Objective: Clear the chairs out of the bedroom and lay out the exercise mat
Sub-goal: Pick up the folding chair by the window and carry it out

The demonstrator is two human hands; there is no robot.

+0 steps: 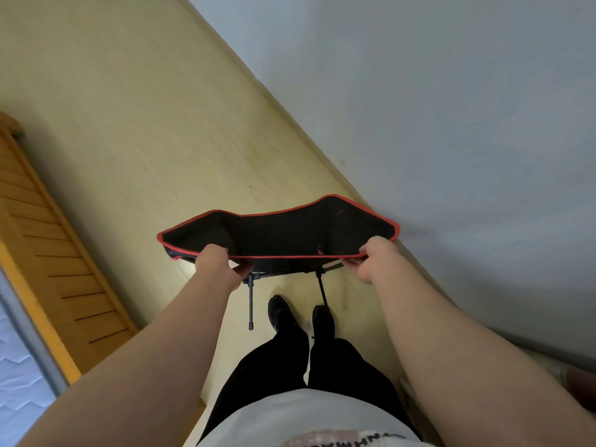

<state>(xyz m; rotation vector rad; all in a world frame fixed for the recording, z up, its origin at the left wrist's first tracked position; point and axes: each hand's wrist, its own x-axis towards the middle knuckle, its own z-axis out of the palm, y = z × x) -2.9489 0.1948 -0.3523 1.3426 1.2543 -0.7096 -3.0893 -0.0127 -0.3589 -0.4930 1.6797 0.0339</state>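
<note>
1. Left hand (215, 264) and right hand (375, 259) — each closed on the near red-piped rim of the folding chair (277, 235).
2. Chair: black fabric seat, long axis left–right, held above the floor; thin metal legs (251, 304) point back toward the shoes (280, 312).
3. Pale wood floor (129, 108) lies open ahead, between the slatted bed frame (48, 237) at left and the grey wall (451, 124) at right.

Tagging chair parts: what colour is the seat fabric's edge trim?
Red trim on the black chair, clearest in the head view.

Head camera looks steeply down, close above the floor (129, 124)
</note>
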